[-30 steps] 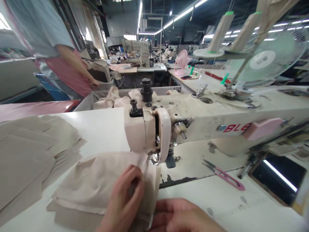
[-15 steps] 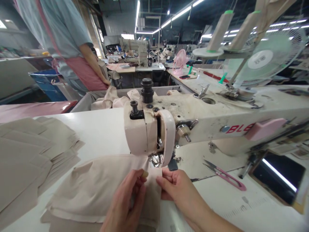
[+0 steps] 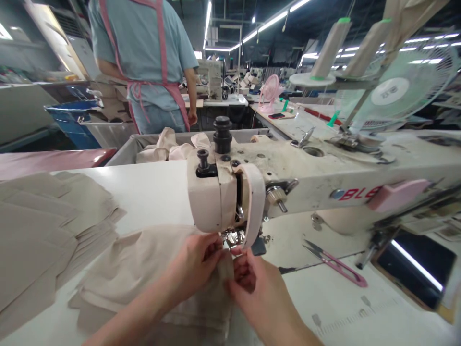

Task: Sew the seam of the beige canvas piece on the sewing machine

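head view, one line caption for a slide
Both hands pinch beige fabric at a sewing machine's presser foot.

Ceiling tube lights [image 3: 252, 29] glaring brightly overhead, hall beyond sitting dim, table [image 3: 151, 192] washing out pale, edges bending and smearing (wide lens), fan [image 3: 392, 89] blurring slightly

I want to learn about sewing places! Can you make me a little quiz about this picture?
1. True or false: both hands hold the cloth at the machine.
2. What pink tool lies right of the needle? A) snips B) ruler C) brush
3. What lies stacked at the far left of the table?

Key: 1 true. 2 A. 3 cut cloth pieces.
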Available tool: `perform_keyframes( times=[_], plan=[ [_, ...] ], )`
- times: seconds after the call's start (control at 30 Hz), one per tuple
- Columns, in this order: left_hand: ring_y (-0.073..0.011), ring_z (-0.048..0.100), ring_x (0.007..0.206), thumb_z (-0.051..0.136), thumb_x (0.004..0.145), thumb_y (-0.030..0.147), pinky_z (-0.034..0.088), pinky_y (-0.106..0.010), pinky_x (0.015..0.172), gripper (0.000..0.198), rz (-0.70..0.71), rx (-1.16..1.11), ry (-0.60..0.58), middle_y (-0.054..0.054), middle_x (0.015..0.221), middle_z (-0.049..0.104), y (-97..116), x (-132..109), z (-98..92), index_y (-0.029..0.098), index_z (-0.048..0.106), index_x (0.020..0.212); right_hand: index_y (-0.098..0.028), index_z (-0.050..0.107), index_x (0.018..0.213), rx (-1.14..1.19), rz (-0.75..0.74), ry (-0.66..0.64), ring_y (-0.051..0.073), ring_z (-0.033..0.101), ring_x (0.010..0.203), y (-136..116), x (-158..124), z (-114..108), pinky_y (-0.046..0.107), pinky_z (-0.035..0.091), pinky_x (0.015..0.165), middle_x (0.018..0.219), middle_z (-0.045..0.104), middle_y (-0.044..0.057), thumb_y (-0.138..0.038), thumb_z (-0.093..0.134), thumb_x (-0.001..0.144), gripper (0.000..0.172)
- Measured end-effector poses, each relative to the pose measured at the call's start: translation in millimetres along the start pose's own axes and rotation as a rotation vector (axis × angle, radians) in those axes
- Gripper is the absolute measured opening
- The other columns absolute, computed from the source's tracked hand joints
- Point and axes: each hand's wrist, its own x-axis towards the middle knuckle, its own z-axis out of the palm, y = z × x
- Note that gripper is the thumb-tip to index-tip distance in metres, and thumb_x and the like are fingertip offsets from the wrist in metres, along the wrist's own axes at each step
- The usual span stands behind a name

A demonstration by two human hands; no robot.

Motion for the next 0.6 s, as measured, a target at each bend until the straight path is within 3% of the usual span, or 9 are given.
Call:
perform_keyframes(
  times=[0.1, 0.2, 0.37, 0.6],
  plan=[
    [-0.0105, 0.05, 0.048, 0.051, 0.075, 0.016, 0.036, -0.016, 0.042, 0.013, -0.084, 0.037, 0.1, 0.003, 0.053, 0.051, 9, 0, 1.8, 0.018, 0.049, 0.062, -0.014, 0.055, 0.127, -0.504, -0.357, -0.018, 0.031, 0.052, 0.114, 6, -9, -2, 0.05, 0.045, 0.1, 0.124, 0.056, 0.014, -0.003, 0.058, 0.07, 0.059],
    [-0.0083, 0.039, 0.029, 0.048, 0.075, 0.017, 0.027, -0.016, 0.028, 0.019, -0.176, 0.021, 0.077, 0.007, 0.041, 0.044, 21, 0, 1.2, 0.02, 0.046, 0.057, -0.006, 0.053, 0.131, -0.765, -0.538, -0.105, 0.033, 0.047, 0.121, 10, -10, -8, 0.052, 0.042, 0.105, 0.132, 0.054, 0.017, -0.005, 0.054, 0.078, 0.053],
    [-0.0075, 0.04, 0.027, 0.047, 0.073, 0.011, 0.027, -0.014, 0.028, 0.021, -0.214, 0.003, 0.111, 0.009, 0.034, 0.04, 28, 1, 0.5, 0.02, 0.044, 0.054, -0.003, 0.049, 0.135, -0.83, -0.632, -0.131, 0.033, 0.047, 0.121, 7, -1, -17, 0.055, 0.044, 0.103, 0.137, 0.052, 0.016, -0.006, 0.049, 0.082, 0.053],
    [-0.0068, 0.035, 0.025, 0.05, 0.074, 0.012, 0.024, -0.015, 0.03, 0.025, -0.23, -0.073, 0.138, 0.009, 0.029, 0.037, 26, 6, -0.4, 0.018, 0.049, 0.05, -0.009, 0.048, 0.136, -0.791, -0.596, -0.165, 0.028, 0.043, 0.126, 5, 4, -22, 0.049, 0.04, 0.107, 0.14, 0.048, 0.011, -0.008, 0.05, 0.08, 0.055]
  ],
)
